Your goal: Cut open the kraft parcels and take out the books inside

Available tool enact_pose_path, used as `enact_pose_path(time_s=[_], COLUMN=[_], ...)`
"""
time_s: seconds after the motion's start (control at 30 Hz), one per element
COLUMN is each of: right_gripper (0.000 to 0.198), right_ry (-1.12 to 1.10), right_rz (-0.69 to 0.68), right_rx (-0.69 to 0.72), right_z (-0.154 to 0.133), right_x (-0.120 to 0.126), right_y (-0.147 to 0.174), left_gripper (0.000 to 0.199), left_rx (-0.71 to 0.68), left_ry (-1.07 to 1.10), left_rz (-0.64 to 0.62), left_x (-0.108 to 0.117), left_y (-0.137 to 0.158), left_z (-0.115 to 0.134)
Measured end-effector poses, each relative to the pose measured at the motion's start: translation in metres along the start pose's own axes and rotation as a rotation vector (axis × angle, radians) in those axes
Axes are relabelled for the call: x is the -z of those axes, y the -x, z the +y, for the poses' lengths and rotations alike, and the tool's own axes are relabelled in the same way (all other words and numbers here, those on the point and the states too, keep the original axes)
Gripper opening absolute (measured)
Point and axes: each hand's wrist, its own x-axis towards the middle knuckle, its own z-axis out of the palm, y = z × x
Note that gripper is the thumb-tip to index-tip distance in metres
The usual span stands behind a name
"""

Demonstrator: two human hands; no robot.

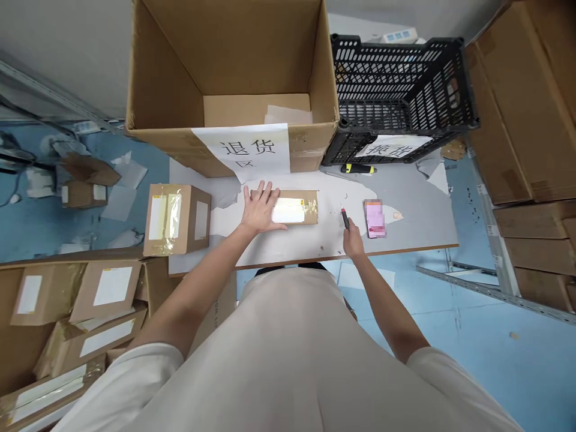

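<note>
My left hand (258, 211) presses flat on the left part of a small taped cardboard box (310, 208), its fingers spread. A white label and clear tape show on the box's uncovered right part. In my right hand (353, 241), closed around the handle, is a slim black and red utility knife (345, 218). Its thin tip points away from me, apart from the box. A phone (374, 219) with a pink screen lies to the right of this hand. Left of the small box stands a taller taped carton (173, 219) with white labels.
A large open cardboard box (157, 135) stands at the back of the table (418, 222), beside a black plastic crate (405, 114). A yellow and black cutter (357, 168) lies before the crate. Labelled parcels (112, 285) fill a container at lower left. Cartons (535, 228) are stacked on the right.
</note>
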Motion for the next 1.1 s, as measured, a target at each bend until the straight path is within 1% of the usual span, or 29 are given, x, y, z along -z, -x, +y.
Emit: enact_pose_path(time_s=[0.03, 0.1, 0.17, 0.23, 0.3, 0.37, 0.43, 0.47, 0.5, 0.53, 0.57, 0.6, 0.67, 0.73, 0.8, 0.87, 0.9, 0.97, 1.0, 1.03, 1.07, 1.1], right_gripper=[0.059, 0.063, 0.067, 0.068, 0.067, 0.065, 0.060, 0.056, 0.052, 0.048, 0.047, 0.047, 0.052, 0.052, 0.045, 0.042, 0.041, 0.042, 0.042, 0.041, 0.039, 0.038], right_ry=[0.071, 0.141, 0.206, 0.244, 0.231, 0.153, 0.042, 0.000, -0.015, 0.008, 0.061, 0.147, 0.362, 0.524, 0.528, 0.416, 0.355, 0.284, 0.286, 0.315, 0.367, 0.435], right_rz=[0.006, 0.003, -0.014, -0.001, 0.064, 0.195, 0.307, 0.306, 0.246, 0.143, 0.039, -0.046, -0.152, -0.174, -0.167, -0.111, -0.051, 0.125, 0.213, 0.272, 0.287, 0.251], right_rx=[-0.051, -0.156, -0.173, -0.152, -0.099, 0.011, 0.204, 0.338, 0.483, 0.618, 0.719, 0.769, 0.780, 0.747, 0.721, 0.655, 0.597, 0.490, 0.473, 0.502, 0.580, 0.700], right_z=[-0.004, -0.012, -0.016, -0.017, -0.021, -0.036, -0.063, -0.081, -0.100, -0.119, -0.137, -0.152, -0.174, -0.182, -0.182, -0.179, -0.179, -0.181, -0.182, -0.183, -0.184, -0.183], right_x=[-0.010, -0.029, -0.041, -0.043, -0.032, -0.009, 0.019, 0.033, 0.044, 0.053, 0.059, 0.062, 0.063, 0.061, 0.062, 0.064, 0.065, 0.064, 0.062, 0.059, 0.056, 0.053], right_y=[-0.006, -0.013, -0.014, -0.013, -0.016, -0.022, -0.032, -0.038, -0.043, -0.048, -0.051, -0.055, -0.060, -0.066, -0.075, -0.088, -0.095, -0.103, -0.104, -0.101, -0.096, -0.088], left_gripper=[0.103, 0.090, 0.077, 0.066, 0.058, 0.050, 0.036, 0.027, 0.020, 0.020, 0.024, 0.028, 0.032, 0.032, 0.032, 0.032, 0.033, 0.042, 0.045, 0.045, 0.044, 0.042], left_rx=[-0.006, -0.030, -0.062, -0.081, -0.084, -0.078, -0.068, -0.059, -0.052, -0.049, -0.054, -0.067, -0.104, -0.115, -0.081, -0.042, -0.035, -0.034, -0.021, 0.011, 0.052, 0.094], left_ry=[0.007, 0.031, 0.062, 0.092, 0.110, 0.104, 0.078, 0.064, 0.055, 0.054, 0.065, 0.085, 0.137, 0.178, 0.199, 0.223, 0.241, 0.292, 0.320, 0.340, 0.347, 0.336], left_rz=[0.025, 0.075, 0.121, 0.161, 0.195, 0.230, 0.263, 0.277, 0.289, 0.297, 0.300, 0.299, 0.281, 0.234, 0.159, 0.083, 0.059, 0.050, 0.057, 0.062, 0.057, 0.037], left_x=[-0.003, -0.009, -0.016, -0.021, -0.023, -0.023, -0.023, -0.024, -0.025, -0.028, -0.030, -0.034, -0.040, -0.045, -0.045, -0.041, -0.038, -0.028, -0.023, -0.017, -0.011, -0.005], left_y=[0.006, 0.017, 0.027, 0.033, 0.035, 0.036, 0.036, 0.036, 0.037, 0.038, 0.040, 0.043, 0.050, 0.058, 0.065, 0.071, 0.072, 0.071, 0.069, 0.064, 0.057, 0.049], left_z=[0.000, 0.000, 0.000, 0.000, 0.000, 0.002, 0.004, 0.006, 0.007, 0.008, 0.010, 0.011, 0.014, 0.018, 0.023, 0.026, 0.027, 0.026, 0.024, 0.023, 0.020, 0.018])
